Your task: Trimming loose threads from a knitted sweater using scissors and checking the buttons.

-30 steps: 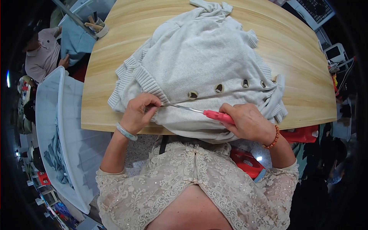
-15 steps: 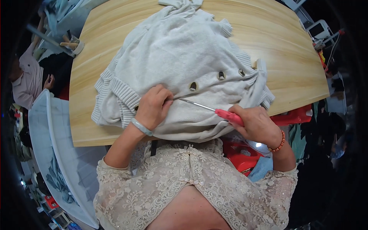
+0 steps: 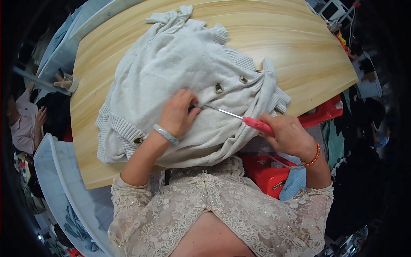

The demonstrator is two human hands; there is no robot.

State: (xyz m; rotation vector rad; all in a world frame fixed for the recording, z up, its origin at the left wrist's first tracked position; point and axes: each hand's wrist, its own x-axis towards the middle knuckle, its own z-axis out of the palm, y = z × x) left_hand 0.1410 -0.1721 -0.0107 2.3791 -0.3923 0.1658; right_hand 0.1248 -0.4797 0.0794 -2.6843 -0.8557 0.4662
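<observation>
An off-white knitted cardigan (image 3: 150,77) lies spread on the wooden table, its row of dark buttons running up to the right. My left hand (image 3: 179,112) is closed, pinching the knit over a dark button that its fingers partly hide. In my right hand (image 3: 289,135) is a red-handled tool (image 3: 258,126) with a thin metal shaft. Its tip meets the knit just right of my left fingers; the tip's exact shape is too small to tell. Farther along the row, a button (image 3: 218,88) and another button (image 3: 243,79) show. One more button (image 3: 138,140) sits by the ribbed edge at left.
The table (image 3: 308,47) curves around the cardigan. A cup of tools (image 3: 67,83) stands at its left edge. White bins (image 3: 64,171) flank the left, near another person (image 3: 28,115). Below the table at right are red plastic things (image 3: 265,173) and blue cloth (image 3: 294,183).
My left hand has shifted along the cardigan's row, now covering a button that showed before. The tool's tip has moved along with it. The whole view has turned slightly.
</observation>
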